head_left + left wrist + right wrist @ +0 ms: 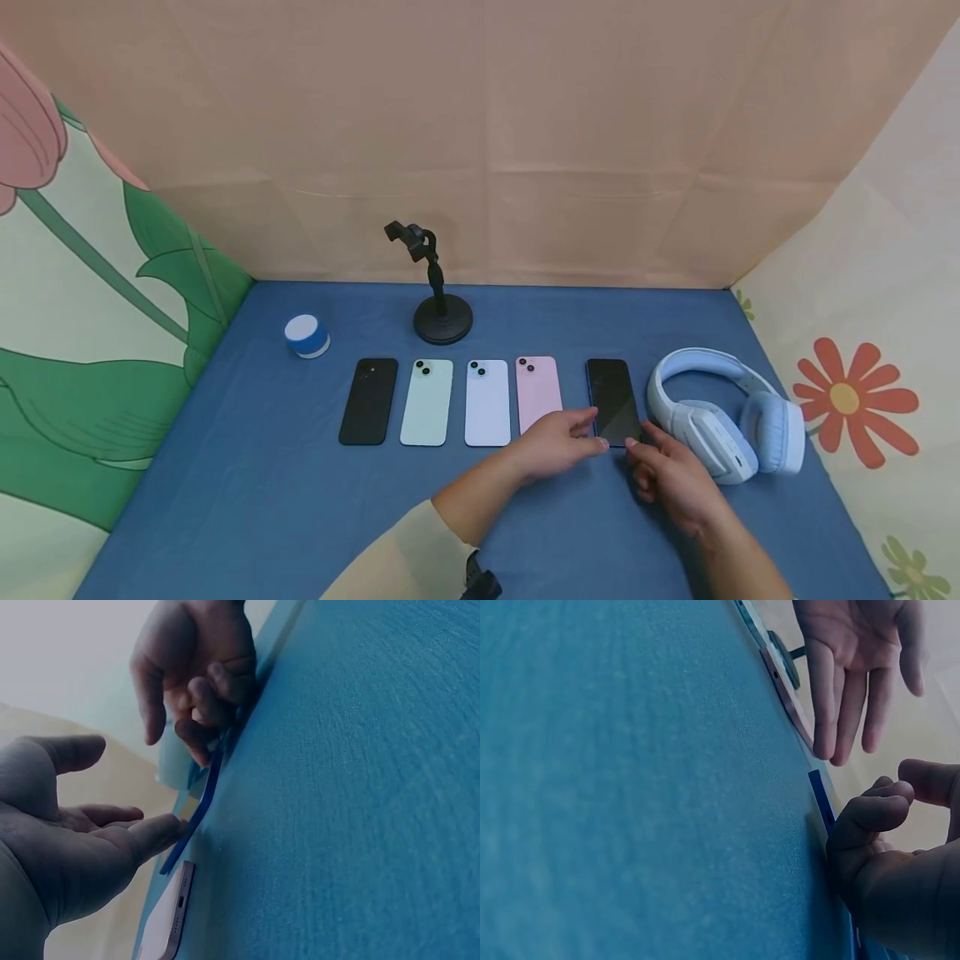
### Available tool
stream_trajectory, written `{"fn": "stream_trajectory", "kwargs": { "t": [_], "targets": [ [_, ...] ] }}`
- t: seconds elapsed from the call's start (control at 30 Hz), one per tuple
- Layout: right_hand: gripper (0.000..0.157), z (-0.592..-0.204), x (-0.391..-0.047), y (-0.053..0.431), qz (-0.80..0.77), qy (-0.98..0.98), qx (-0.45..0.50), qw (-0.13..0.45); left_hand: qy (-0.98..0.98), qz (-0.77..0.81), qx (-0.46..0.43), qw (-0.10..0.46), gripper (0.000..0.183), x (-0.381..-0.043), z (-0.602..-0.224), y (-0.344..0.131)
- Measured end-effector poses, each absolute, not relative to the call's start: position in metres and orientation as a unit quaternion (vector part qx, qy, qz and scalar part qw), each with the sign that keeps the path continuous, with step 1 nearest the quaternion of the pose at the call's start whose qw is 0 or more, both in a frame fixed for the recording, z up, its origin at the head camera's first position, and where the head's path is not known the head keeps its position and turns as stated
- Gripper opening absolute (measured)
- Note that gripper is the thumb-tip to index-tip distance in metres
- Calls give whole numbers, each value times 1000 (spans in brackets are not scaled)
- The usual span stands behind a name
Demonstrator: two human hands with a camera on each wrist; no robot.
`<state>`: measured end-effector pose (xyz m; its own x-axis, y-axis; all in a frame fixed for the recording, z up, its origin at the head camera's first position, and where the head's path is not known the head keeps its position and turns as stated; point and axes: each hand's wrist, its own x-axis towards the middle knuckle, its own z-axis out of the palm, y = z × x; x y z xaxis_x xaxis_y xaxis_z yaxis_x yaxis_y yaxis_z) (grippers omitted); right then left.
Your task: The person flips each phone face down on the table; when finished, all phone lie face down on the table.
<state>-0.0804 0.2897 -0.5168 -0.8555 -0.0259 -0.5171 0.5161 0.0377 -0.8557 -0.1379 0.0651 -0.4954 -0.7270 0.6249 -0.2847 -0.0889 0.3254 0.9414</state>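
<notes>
A phone (611,392) with a dark glossy face and blue edge lies on the blue cloth between both hands. My left hand (558,442) is at its lower left side, fingers extended and a fingertip right at the edge. My right hand (671,477) is at the lower right corner, fingers bent against the edge and thumb held apart, as the right wrist view shows. Left of the left hand lies a pink phone (537,385), its lower end partly covered. Beyond it are a lavender phone (487,404), a mint phone (427,404) and a black phone (367,402).
Pale blue headphones (712,437) lie close beside the right hand. A black stand (442,319) with a clamp top rises at the back. A small blue and white round container (306,335) sits at the back left. Fabric walls (480,142) enclose the cloth-covered table.
</notes>
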Motion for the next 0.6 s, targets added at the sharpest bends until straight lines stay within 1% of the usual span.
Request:
{"fn": "stream_trajectory", "kwargs": {
  "t": [0.27, 0.47, 0.6],
  "targets": [
    [81, -517, -81, 291, -678, 683, 177, 206, 760, 540, 166, 321, 64, -138, -498, 69],
    [78, -519, -80, 293, -694, 666, 174, 209, 746, 553, 166, 331, 65, -138, -501, 70],
    [78, -519, -80, 294, -700, 659, 177, 209, 741, 559, 163, 335, 64, -139, -502, 70]
  ]
}}
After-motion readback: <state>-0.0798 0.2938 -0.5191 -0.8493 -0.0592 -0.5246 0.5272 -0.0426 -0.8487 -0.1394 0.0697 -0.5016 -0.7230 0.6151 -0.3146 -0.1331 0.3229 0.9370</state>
